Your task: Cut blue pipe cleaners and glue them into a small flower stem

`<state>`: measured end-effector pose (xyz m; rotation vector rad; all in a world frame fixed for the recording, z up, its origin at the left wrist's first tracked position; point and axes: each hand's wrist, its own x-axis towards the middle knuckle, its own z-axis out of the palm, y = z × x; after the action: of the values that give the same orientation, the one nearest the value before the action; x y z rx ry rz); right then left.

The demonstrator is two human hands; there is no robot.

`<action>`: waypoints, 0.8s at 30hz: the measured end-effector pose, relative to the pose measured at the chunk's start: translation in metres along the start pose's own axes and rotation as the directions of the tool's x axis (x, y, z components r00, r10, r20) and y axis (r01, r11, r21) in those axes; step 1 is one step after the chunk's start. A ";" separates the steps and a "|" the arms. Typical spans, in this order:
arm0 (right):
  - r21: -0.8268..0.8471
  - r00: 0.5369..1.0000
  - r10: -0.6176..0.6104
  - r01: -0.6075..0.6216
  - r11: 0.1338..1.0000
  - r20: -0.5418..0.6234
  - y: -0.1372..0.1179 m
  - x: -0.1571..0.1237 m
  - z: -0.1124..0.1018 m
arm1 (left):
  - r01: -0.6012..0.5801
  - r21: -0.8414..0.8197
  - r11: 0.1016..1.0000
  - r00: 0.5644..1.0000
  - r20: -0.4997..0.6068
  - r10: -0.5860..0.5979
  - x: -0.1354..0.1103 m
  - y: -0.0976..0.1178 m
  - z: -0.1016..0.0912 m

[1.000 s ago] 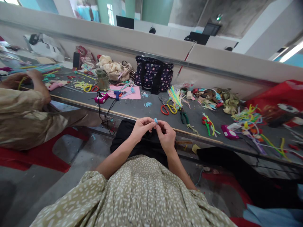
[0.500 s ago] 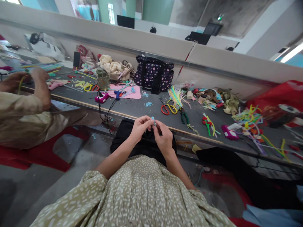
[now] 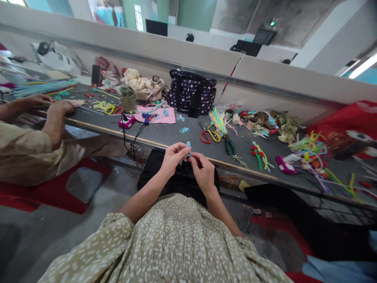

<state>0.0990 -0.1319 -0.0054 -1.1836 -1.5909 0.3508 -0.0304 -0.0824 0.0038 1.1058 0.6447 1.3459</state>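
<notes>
Just in front of the table edge, above my lap, both of my hands meet around a small light-blue pipe cleaner piece (image 3: 189,146). My left hand (image 3: 174,157) pinches it between thumb and forefinger, its rounded top poking out above the fingertips. My right hand (image 3: 202,168) grips its lower end, also with thumb and fingertips; the part inside the fingers is hidden. On the table beyond them lie light-blue snippets (image 3: 184,130). Scissors with red and yellow handles (image 3: 210,136) and dark green pliers (image 3: 229,146) rest to the right.
A dark patterned bag (image 3: 193,92) stands against the partition. To its left are a glass jar (image 3: 127,100), a pink sheet (image 3: 165,116) and a blue glue gun (image 3: 146,118). Pipe cleaner bundles (image 3: 218,122) lie right. A co-worker's hands (image 3: 60,107) are at far left.
The light-blue piece has shifted slightly left and up between my fingers, showing more of its length. The co-worker's hands at the left have lowered onto the table.
</notes>
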 end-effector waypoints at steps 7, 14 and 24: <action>-0.040 1.000 -0.007 0.008 0.999 0.024 0.009 -0.001 0.003 | -0.027 -0.043 0.999 0.996 -0.087 0.023 0.002 0.007 -0.004; -0.045 0.999 0.000 0.003 0.999 0.052 0.012 0.000 0.002 | -0.164 -0.085 0.983 0.963 -0.229 0.141 0.011 0.018 -0.020; -0.157 0.988 0.009 0.015 0.988 0.153 0.015 0.003 0.002 | -0.119 -0.011 0.993 0.973 -0.202 0.114 0.015 0.019 -0.028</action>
<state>0.1055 -0.1219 -0.0154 -1.2996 -1.7801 0.3248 -0.0610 -0.0635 0.0132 1.0091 0.7178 1.5767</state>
